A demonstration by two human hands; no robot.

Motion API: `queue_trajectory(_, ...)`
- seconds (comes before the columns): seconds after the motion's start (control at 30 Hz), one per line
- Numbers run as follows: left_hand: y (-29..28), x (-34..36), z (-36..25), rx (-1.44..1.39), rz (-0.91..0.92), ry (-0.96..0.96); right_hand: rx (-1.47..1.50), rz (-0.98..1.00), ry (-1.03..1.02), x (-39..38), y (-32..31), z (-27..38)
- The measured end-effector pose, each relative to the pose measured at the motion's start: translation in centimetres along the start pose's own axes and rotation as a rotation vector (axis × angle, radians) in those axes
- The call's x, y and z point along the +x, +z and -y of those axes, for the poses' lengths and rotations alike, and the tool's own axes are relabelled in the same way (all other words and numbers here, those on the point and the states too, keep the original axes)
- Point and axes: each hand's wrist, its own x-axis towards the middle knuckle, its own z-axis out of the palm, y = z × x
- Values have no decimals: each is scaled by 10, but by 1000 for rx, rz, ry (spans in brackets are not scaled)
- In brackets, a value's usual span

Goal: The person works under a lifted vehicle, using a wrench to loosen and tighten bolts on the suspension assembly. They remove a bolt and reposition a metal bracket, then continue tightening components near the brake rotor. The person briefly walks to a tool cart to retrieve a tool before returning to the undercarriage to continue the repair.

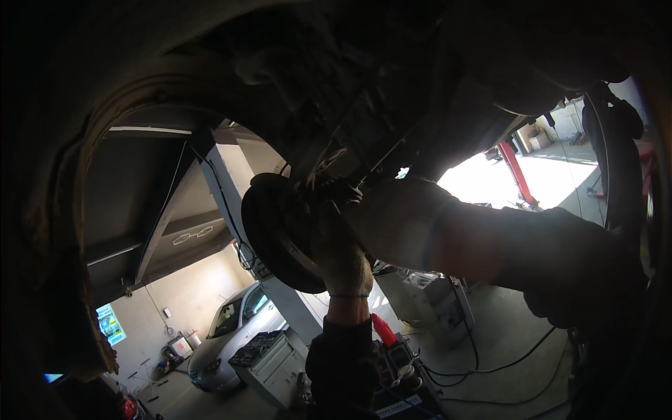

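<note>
Under a raised vehicle's wheel arch (105, 129), a dark round brake disc (276, 234) stands tilted, with shadowed suspension parts around it. My left hand (344, 259), in a pale work glove, reaches up from below just right of the disc; its fingers are lost in shadow. From the right comes my right hand (392, 213), also gloved, meeting the left hand at the hub area. Its fingers look curled around something too dark to make out. Thin cable-like strands (329, 161) rise above both hands.
Below are a grey tool cabinet (269, 364), a cart with a red bottle (383, 329) and cables (483, 371) across the floor. A grey lift post (234, 175) rises behind the disc. A silver car (234, 329) stands at left, and a red lift arm (516, 175) at right.
</note>
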Motion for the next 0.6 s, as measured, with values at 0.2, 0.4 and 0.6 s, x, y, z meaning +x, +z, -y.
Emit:
queue_trajectory(0.2,-9,2,-4,26,12,39,3,63,11,-5,8,0)
queue_trajectory(0.4,-26,12,3,45,188,42,80,25,57,-9,15,1)
queue_trajectory(0.6,-90,5,-8,427,578,287,219,171,121,-6,24,-12)
